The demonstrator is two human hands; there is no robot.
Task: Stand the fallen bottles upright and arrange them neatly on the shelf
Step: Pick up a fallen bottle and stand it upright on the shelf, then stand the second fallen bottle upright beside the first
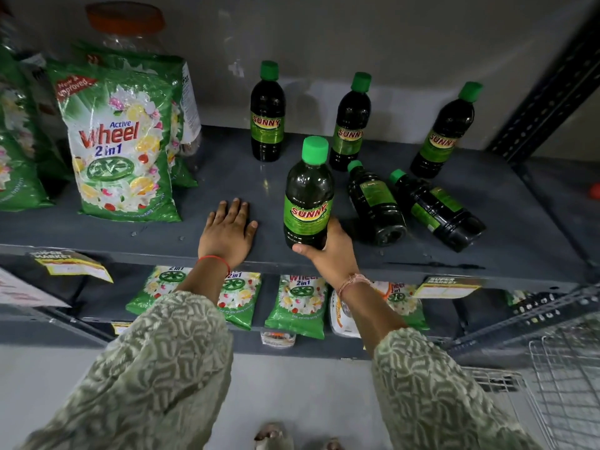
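1. Two fallen bottles (376, 203) (436, 209) lie near the shelf (227, 177) right edge, caps toward the back wall.
2. Three bottles (267, 118) (350, 125) (444, 131) stand along the back edge; bare room lies mid-shelf.
3. Your right hand (328, 251) wraps the upright bottle (308, 196) at its base, near the front edge.
4. Your left hand (227, 232) lies flat, fingers spread, on the front edge.

The right hand (328, 251) covers the base of the upright dark green-capped plastic bottle (308, 193). Small print on the yellow shelf-edge price tags (73, 264) is blurred. The left picture edge cuts a green detergent pouch (16, 141).
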